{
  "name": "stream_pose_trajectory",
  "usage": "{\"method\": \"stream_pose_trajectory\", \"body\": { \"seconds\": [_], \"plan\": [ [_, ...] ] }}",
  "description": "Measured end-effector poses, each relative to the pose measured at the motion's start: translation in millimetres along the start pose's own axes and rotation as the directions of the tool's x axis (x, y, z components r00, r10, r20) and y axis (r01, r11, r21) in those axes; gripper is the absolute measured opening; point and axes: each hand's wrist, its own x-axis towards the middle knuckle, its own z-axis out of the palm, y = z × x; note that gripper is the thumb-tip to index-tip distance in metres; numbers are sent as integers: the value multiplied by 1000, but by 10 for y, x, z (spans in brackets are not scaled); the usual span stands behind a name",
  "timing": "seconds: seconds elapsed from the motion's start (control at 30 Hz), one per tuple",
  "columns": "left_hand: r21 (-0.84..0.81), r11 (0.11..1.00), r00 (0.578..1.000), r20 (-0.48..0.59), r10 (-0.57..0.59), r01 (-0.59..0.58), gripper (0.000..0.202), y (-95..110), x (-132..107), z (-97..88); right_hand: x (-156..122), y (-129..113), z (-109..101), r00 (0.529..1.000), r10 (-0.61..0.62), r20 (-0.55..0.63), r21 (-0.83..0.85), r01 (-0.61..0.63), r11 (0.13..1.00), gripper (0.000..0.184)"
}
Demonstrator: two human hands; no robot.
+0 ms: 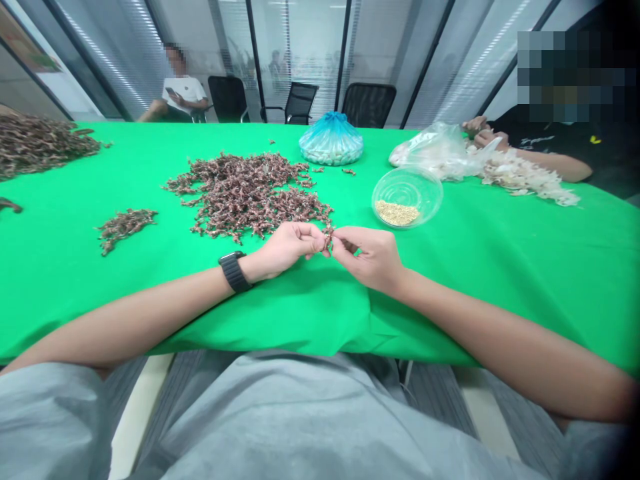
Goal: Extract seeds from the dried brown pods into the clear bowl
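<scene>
Your left hand (287, 248) and right hand (370, 257) meet, fingertips pinched shut on one small, wrinkled brown dried piece (329, 239), just in front of the heap (250, 193) of the same. Clear round plastic bowl (431, 184) with pale grains sits near your right hand. Smooth green cloth (75, 287) covers the table; glass walls and black chairs (369, 103) behind.

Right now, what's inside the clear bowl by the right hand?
The clear bowl holds a small heap of tan grains at its near side. The heap covers the bottom there, so anything beneath is hidden.
</scene>
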Motion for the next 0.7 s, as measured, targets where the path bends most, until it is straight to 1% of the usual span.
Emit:
{"method": "stream_pose_trajectory", "body": {
  "seconds": [0.13,0.23,0.37,0.47,0.57,0.7],
  "plan": [
    [18,999,999,-19,-32,32,32,38,-13,10,0,-13,4,1000,-3,-13,36,4,999,28],
    [25,999,1000,-13,-24,24,33,40,-13,-2,3,-16,-1,1000,-25,-17,13,25,1000,27],
    [16,1000,1000,11,19,-19,35,33,-12,-13,11,1,2,992,-109,-60,-76,105,992,28],
    [13,999,999,-12,31,-31,35,37,-13,1,19,23,12,982,-167,-92,-106,157,982,29],
    [8,999,999,-26,37,-37,33,43,-13,17,28,34,12,980,-193,-51,-101,187,977,30],
    [-1,999,999,17,32,-32,32,29,-13,7,37,31,-7,982,-189,14,-43,189,981,30]
  ]
}}
